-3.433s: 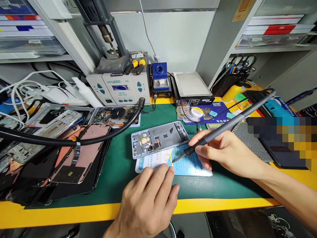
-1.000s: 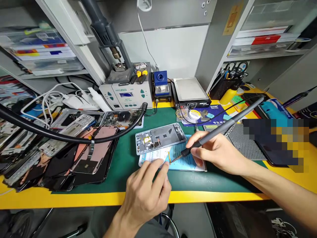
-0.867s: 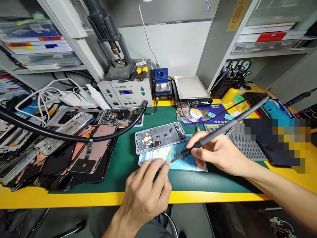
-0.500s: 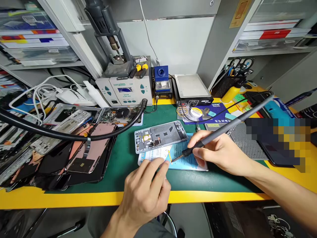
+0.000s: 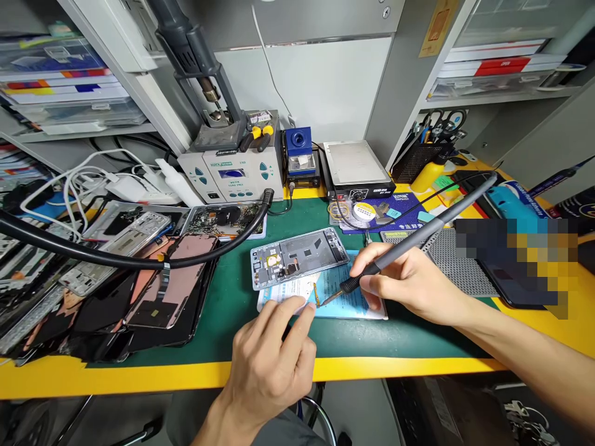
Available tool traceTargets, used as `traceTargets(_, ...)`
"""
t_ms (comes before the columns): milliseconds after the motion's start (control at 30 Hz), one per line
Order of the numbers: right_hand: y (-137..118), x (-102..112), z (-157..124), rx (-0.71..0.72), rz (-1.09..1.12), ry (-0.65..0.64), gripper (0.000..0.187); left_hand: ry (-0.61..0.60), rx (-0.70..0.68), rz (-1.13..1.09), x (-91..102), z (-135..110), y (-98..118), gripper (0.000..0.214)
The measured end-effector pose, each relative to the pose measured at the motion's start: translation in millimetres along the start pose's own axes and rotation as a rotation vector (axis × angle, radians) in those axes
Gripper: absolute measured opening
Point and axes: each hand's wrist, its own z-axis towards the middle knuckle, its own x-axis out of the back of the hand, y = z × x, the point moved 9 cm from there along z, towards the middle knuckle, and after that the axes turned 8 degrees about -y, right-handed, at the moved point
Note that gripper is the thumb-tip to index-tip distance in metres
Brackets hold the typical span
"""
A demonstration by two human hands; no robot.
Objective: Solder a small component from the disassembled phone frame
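My right hand point(image 5: 409, 282) is closed on a grey soldering iron point(image 5: 418, 238) like a pen; its tip touches a small gold flex part point(image 5: 317, 295) on a blue-and-white card point(image 5: 353, 303). My left hand point(image 5: 272, 362) rests on the green mat, its index and middle fingers stretched out with the fingertips on the card beside the flex part. Just behind the card lies an opened silver phone frame point(image 5: 297, 255).
A heap of dismantled phones and screens point(image 5: 116, 279) fills the left. A black hose point(image 5: 139, 260) arcs over it. A hot-air station point(image 5: 232, 173), a blue tip cleaner point(image 5: 300, 152), a heating plate point(image 5: 356, 164) and a solder spool point(image 5: 365, 210) stand behind. A grey mesh pad point(image 5: 458, 266) lies right.
The view has shifted slightly. My left fingertips have drawn a little to the left of the flex part; the soldering tip stays on it.
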Motion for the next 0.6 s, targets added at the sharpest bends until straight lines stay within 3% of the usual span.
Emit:
traceTargets(400, 3.3, -6.9, 1.6, 0.008, 0.031, -0.046, 0.016, 0.011, -0.001, 0.026, 1.2, 1.9, -0.3, 0.034)
traceTargets(600, 6.3, -12.4, 7.5, 0.054, 0.169, -0.081, 0.017, 0.07, -0.105, 0.164, -1.8, -6.5, -2.3, 0.033)
